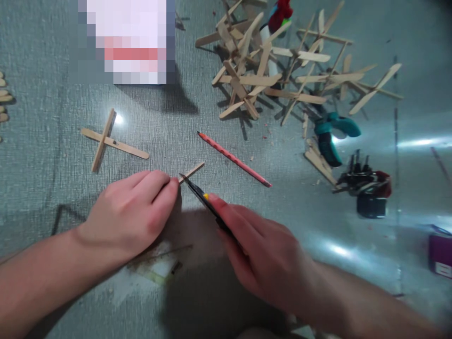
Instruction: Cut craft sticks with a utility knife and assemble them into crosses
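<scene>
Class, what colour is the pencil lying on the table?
The pencil is pinkish red; the head view shows it best.

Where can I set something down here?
Bare tabletop lies between the crossed craft sticks and red pencil, and from those sticks to the left-edge stick ends. Crowded: upper right, with piled craft sticks, and around your left hand, right hand and utility knife.

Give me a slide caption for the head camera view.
Left hand steadies a thin wooden stick while the right hand holds a knife to it.
</scene>
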{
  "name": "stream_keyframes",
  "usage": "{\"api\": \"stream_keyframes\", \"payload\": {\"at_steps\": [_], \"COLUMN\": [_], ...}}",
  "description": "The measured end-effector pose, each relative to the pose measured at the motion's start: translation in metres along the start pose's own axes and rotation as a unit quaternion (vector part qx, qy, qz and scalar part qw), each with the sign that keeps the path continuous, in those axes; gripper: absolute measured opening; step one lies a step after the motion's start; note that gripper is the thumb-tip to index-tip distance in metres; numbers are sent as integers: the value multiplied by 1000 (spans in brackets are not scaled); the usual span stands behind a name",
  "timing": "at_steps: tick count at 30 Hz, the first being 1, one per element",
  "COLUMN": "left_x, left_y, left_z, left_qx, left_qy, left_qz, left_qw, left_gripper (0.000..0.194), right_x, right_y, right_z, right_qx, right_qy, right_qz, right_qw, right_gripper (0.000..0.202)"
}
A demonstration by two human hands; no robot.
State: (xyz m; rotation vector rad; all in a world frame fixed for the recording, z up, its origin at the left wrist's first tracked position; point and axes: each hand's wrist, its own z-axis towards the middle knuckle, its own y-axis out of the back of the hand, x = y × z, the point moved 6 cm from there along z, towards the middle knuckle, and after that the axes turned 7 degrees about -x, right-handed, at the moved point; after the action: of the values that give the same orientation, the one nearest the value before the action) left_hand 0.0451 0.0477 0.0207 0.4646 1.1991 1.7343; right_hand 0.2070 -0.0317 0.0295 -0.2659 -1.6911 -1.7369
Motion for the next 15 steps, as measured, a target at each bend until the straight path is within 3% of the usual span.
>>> {"api": "stream_keyframes", "payload": {"at_steps": [7,15], "left_x": [5,12], "left_y": [-1,-4], "left_z": [4,8], "left_qx": [-11,-9], "left_qy": [12,58], "left_qz": [23,-12], "left_qw": [1000,998], "left_gripper": [10,16], "right_x": [6,9], "right_y": [-5,-5], "right_z": [-4,0], "right_qx": [-19,-22], "right_qy": [11,13], "right_qz": [-96,-120], "right_qw": [995,992], "right_gripper": [62,54]}}
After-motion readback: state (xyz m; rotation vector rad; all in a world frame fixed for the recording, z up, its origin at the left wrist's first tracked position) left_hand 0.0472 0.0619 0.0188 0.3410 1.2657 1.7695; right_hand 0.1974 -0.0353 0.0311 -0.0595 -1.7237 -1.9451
